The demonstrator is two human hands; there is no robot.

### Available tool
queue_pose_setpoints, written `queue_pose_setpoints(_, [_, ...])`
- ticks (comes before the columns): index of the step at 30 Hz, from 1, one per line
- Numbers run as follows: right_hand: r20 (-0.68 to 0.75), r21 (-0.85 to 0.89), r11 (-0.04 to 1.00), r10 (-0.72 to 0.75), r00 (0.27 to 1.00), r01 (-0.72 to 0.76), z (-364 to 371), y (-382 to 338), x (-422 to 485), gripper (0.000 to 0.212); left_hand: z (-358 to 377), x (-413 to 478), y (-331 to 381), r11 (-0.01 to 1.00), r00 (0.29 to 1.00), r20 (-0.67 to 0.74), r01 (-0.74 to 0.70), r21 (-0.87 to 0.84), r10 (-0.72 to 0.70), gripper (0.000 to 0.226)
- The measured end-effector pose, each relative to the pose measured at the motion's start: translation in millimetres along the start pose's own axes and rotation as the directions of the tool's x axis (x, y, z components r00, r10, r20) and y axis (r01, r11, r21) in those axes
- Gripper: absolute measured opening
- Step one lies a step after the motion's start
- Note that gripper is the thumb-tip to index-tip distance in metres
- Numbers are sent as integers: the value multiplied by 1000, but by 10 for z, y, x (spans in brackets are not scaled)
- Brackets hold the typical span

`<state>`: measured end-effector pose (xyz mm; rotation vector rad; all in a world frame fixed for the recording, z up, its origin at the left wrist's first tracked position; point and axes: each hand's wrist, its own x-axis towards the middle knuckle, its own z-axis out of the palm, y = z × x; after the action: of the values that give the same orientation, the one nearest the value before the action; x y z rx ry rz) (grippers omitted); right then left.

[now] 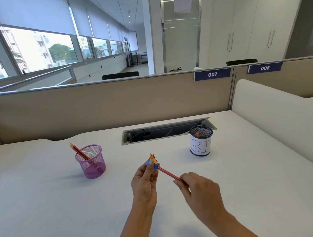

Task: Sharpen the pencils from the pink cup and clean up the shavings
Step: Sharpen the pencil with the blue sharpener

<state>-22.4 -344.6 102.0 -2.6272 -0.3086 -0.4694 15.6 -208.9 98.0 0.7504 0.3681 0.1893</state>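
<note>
Blue sharpener [154, 164] pinched in left hand [145, 186], right hand [197, 190] pinching red pencil [170, 174] in it, shaving [152, 157] curling out, pink cup [91, 161] nearby

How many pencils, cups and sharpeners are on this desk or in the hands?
Pencils: 3 (two pencils in the pink cup, one pencil in the right hand)
Cups: 2 (pink cup, black cup)
Sharpeners: 1 (blue sharpener in the left hand)
Total: 6

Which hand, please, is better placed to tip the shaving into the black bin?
Probably the left hand: it holds the sharpener with the shaving on it; the right hand grips the pencil.
</note>
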Motion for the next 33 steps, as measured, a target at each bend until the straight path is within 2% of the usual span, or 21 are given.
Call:
queue_pose_setpoints(3, [-32, -42, 994, -101, 994, 100, 85, -36, 22, 64, 8, -2, -18, 1000, 1000, -16, -12, -9, 12, 7])
queue_pose_setpoints(4, [10, -50, 995, -85, 996, 86, 64, -83, -1, 62, 11, 2, -14, 1000, 1000, -6, -18, -3, 18, 7])
queue_pose_setpoints(6, [9, -52, 999, 16, 1000, -15, 92, -133, -22, 44, 18, 7, 6, 999, 999, 25, -31, 17, 31, 9])
queue_pose_setpoints(7, [5, -4, 999, 47, 999, -47, 138, -127, 13, 37, 20, 11, 16, 999, 999, 39, -36, 24, 35, 10])
queue_pose_setpoints(8, [97, 144, 984, 88, 991, -101, 144, -111, 20, 34, 18, 15, 24, 999, 998, 51, -37, 27, 36, 11])
queue_pose_setpoints(11, [270, 447, 846, 182, 945, -291, 2, -171, 16, 40, 25, 27, 38, 999, 996, 82, -30, 28, 27, 12])
queue_pose_setpoints(13, [430, 606, 628, 257, 865, -488, -87, -221, 13, 43, 38, 32, 47, 1000, 994, 106, -14, 15, 13, 14])
queue_pose_setpoints(15, [630, 670, 305, 249, 735, -677, -182, -244, 26, 41, 50, 32, 61, 1000, 989, 147, 6, -8, -5, 16])
queue_pose_setpoints(18, [850, 524, -190, 58, 523, -831, -273, -200, 88, 41, 61, 23, 71, 999, 980, 197, 42, -33, -34, 20])
queue_pose_setpoints(19, [870, 469, -301, -5, 494, -830, -287, -191, 105, 43, 64, 20, 66, 998, 979, 200, 53, -37, -44, 20])
queue_pose_setpoints(20, [876, 442, -351, -33, 482, -826, -285, -175, 115, 43, 64, 23, 59, 997, 980, 194, 60, -42, -51, 20])
queue_pose_setpoints(21, [876, 446, -338, -23, 481, -829, -280, -167, 119, 41, 65, 23, 56, 997, 982, 181, 63, -45, -54, 19])
queue_pose_setpoints(22, [868, 482, -265, 16, 496, -835, -271, -160, 116, 38, 66, 25, 57, 997, 985, 162, 61, -39, -54, 18])
queue_pose_setpoints(23, [845, 535, -136, 71, 530, -834, -274, -159, 111, 35, 67, 25, 56, 998, 989, 141, 54, -23, -50, 16])
queue_pose_setpoints(24, [798, 588, 40, 134, 588, -808, -273, -160, 106, 31, 67, 25, 59, 999, 992, 122, 42, 0, -42, 14])
queue_pose_setpoints(26, [595, 622, 480, 225, 772, -619, -250, -157, 89, 21, 58, 21, 62, 999, 996, 82, 21, 48, -25, 11])
queue_pose_setpoints(28, [293, 434, 851, 179, 939, -297, -166, -113, 61, 17, 47, 13, 53, 996, 999, 35, 10, 89, -13, 8])
queue_pose_setpoints(29, [158, 260, 955, 106, 982, -145, -124, -103, 46, 17, 46, 8, 41, 994, 1000, 17, 5, 106, -7, 7])
queue_pose_setpoints(30, [72, 66, 997, 38, 997, -43, -71, -70, 23, 20, 42, 1, 26, 993, 1000, 3, -1, 118, 0, 6])
queue_pose_setpoints(31, [60, -48, 999, 1, 998, 2, -48, -57, 3, 24, 42, -6, 9, 992, 1000, -6, -6, 123, 7, 5])
queue_pose_setpoints(33, [53, -140, 987, -71, 996, 78, -57, -86, 53, 32, 33, -10, -17, 993, 999, -29, -13, 117, 16, 4])
